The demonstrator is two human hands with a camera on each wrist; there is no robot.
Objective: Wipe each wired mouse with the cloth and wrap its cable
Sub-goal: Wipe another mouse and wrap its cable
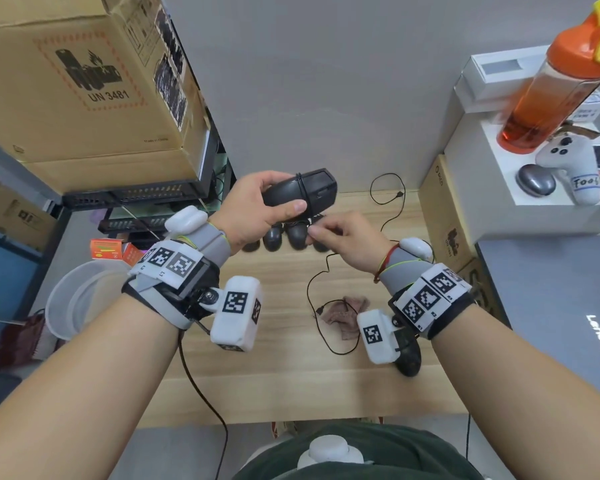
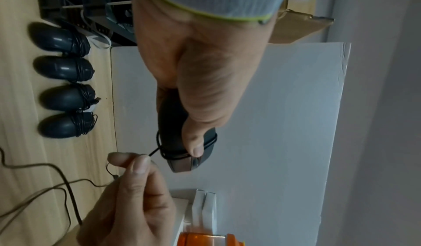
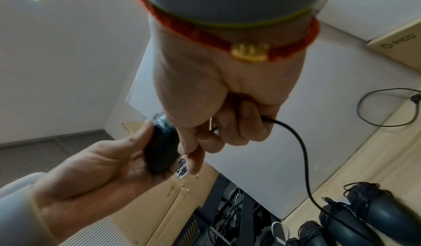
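Above the row of wrapped mice (image 1: 284, 237) on the tabletop (image 1: 274, 375), the left hand (image 1: 253, 206) clasps the mouse (image 1: 300, 192) while the right hand (image 1: 347, 237) pinches its cable (image 1: 317, 275) (barely wound), so I'd keep each turn snug.

Pale grey wall (image 1: 326, 81) rises behind a light wooden desk (image 1: 284, 375).
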